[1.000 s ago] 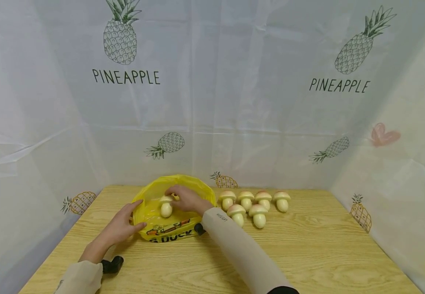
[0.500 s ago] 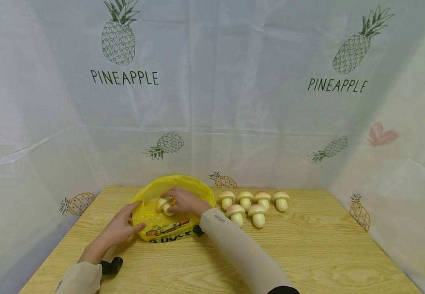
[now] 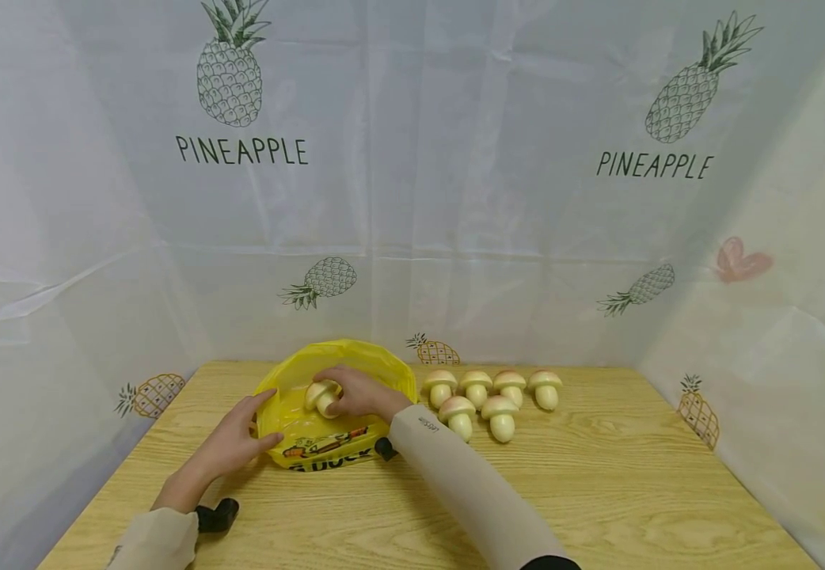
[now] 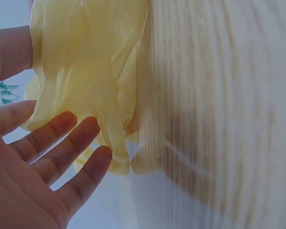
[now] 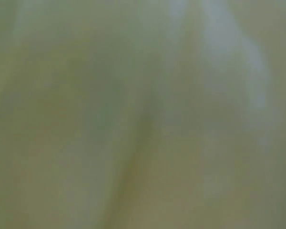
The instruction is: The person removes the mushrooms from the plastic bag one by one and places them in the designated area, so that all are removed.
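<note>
In the head view, a yellow plastic bag (image 3: 377,356) with dark print sits on the table, its mouth spread wide. Inside it is a pale toy mushroom (image 3: 321,396), tilted, its stem toward the lower right. My right hand (image 3: 361,393) reaches into the bag and holds this mushroom between thumb and fingers. At the bag's left rim, my left hand (image 3: 234,435) touches the edge with thumb and fingers spread. The left wrist view has the left hand's straight fingers (image 4: 66,152) resting against the bag's outside (image 4: 86,57). Only a yellowish blur fills the right wrist view.
Right of the bag stand several more toy mushrooms (image 3: 501,418) in two rows on the wooden table (image 3: 598,475). White sheeting (image 3: 455,198) with pineapple drawings rises behind and at both sides. Black mounts (image 3: 218,516) sit at the wrists.
The mushroom in the bag has gone from upright to tilted and shifted slightly left, with my right hand on it. My left hand stays at the rim.
</note>
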The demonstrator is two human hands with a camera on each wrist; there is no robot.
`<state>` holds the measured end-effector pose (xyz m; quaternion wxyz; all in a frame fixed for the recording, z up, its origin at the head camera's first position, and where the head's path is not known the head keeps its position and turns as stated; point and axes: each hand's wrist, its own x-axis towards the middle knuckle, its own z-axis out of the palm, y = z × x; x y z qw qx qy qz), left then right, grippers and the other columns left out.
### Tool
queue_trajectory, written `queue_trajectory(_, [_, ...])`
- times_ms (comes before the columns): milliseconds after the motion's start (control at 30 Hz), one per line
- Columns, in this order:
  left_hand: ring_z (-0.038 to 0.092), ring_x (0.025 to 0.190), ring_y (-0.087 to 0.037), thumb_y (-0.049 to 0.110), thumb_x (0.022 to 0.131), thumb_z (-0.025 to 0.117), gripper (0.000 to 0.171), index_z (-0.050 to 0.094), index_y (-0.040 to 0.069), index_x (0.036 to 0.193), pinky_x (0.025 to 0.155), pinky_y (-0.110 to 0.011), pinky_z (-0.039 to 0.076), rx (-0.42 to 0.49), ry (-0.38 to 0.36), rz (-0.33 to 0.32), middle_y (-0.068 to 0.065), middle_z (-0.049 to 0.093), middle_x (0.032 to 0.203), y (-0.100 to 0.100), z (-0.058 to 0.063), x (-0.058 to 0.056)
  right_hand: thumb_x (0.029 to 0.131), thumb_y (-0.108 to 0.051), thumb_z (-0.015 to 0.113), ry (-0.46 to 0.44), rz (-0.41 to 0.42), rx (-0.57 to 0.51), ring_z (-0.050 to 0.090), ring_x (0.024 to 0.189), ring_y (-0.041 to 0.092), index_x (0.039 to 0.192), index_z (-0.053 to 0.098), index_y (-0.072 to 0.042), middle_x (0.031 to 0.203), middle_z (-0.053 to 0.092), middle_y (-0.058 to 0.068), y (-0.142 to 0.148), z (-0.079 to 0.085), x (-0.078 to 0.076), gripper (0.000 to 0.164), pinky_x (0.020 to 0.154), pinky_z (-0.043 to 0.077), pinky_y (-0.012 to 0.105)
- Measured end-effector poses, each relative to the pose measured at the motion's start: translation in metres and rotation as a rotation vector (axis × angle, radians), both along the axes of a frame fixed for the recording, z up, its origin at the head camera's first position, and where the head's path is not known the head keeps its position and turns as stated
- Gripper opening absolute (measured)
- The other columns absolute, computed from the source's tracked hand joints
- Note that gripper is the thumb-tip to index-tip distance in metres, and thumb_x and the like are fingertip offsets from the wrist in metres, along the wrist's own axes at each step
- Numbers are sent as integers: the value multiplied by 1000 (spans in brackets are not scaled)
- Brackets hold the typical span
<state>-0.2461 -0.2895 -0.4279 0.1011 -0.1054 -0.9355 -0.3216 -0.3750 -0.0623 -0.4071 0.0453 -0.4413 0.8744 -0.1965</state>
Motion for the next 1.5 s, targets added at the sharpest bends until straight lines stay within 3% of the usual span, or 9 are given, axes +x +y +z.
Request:
queue_trajectory(367, [55,101,-31,24,86,73,75,34,-1,145,79,-47,47,-6,1,-8,-20,50,123,4,3,0,85,-19,74,-81,-5,-87,46,120,11,136,51,-20,139,47,-1,5,0,0,56,89,43,22])
queue_trajectory(700, [53,107,-36,26,87,72,75,33,0,146,82,-51,46,-13,5,-5,-23,47,130,1,2,1,86,-13,73,-200,34,-224,60,91,13,137,49,-15,134,49,1,11,13,6,56,70,49,20])
queue_trajectory(967, [53,106,-38,26,87,72,76,33,-2,146,80,-53,46,-29,16,-17,-25,46,131,-3,5,1,86,-10,72,-203,2,-288,60,84,10,138,47,-15,135,46,4,21,22,17,58,68,50,20])
queue_trajectory(1267, [52,108,-40,25,86,73,77,33,-2,145,81,-54,46,-24,16,-14,-26,45,132,1,4,3,86,-9,72,-206,-13,-351,62,84,13,139,47,-14,138,43,4,47,18,28,59,70,51,20])
queue_trajectory(1500, [52,107,-40,25,86,73,77,34,-3,145,81,-54,46,-19,27,-13,-27,46,131,2,2,4,88,-13,70,-213,-32,-375,61,84,12,139,45,-23,140,40,3,71,15,38,58,72,51,21])
